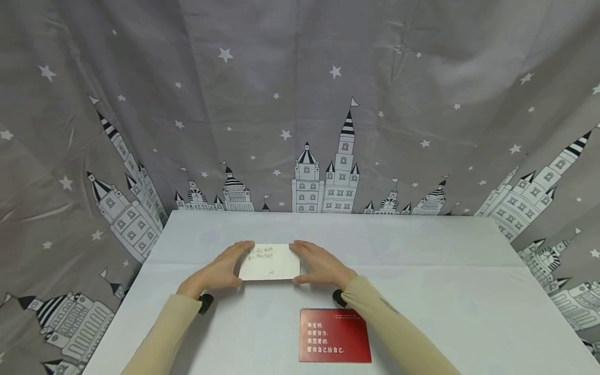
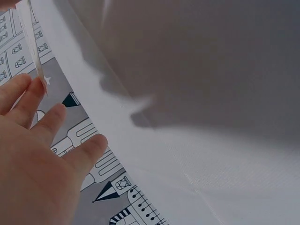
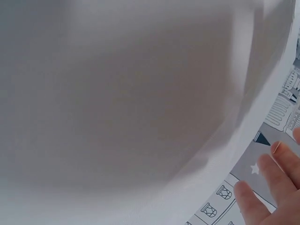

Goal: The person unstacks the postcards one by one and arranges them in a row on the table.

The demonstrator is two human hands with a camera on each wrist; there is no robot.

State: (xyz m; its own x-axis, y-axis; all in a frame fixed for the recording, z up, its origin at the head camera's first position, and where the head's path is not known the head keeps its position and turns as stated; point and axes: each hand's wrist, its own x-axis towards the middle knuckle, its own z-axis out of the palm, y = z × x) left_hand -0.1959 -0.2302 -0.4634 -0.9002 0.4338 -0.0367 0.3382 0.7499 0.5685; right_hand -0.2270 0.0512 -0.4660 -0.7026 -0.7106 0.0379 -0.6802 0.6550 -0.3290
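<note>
A white card [image 1: 269,265] with a few short lines of grey writing is held above the white table between both hands. My left hand [image 1: 215,273] grips its left end, fingers at the far corner and thumb at the near corner. At the opposite end, my right hand [image 1: 323,265] holds it the same way, thumb by the near right corner. In the left wrist view the card's narrow edge [image 2: 33,44] runs up from the fingertips of the left hand [image 2: 35,154]. The right wrist view shows spread fingers of the right hand [image 3: 274,187], with the card hidden.
A red card [image 1: 328,338] with white characters lies on the table [image 1: 422,291], just left of the right forearm. Behind the table hangs a grey curtain [image 1: 262,67] printed with stars and castles. Black bands [image 1: 205,303] sit at both wrists.
</note>
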